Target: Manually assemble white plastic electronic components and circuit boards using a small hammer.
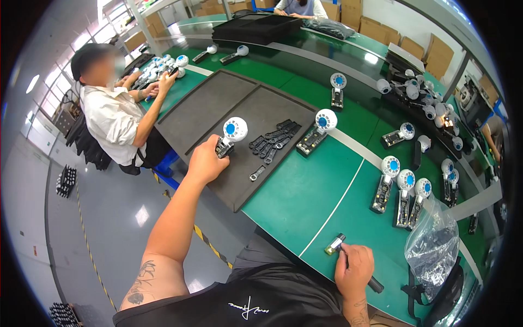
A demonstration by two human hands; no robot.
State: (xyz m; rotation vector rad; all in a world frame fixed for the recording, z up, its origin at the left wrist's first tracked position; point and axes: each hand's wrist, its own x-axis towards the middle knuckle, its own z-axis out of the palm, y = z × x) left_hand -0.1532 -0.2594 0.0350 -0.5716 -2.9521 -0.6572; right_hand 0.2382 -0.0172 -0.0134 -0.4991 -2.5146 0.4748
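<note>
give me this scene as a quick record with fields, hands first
left hand: holds a white-headed device over the tray
right hand: grips a dark-handled tool near the table edge
tray contents: pile of small dark parts
table: green, more similar devices, clear plastic bag at right
co-worker: at left, holding a small dark object

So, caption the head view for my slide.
Left hand grips a white-headed device over a dark tray; right hand holds a cylindrical object over a green table.

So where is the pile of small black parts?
In the head view's centre, the pile lies on the dark tray, right of the left hand.
</note>
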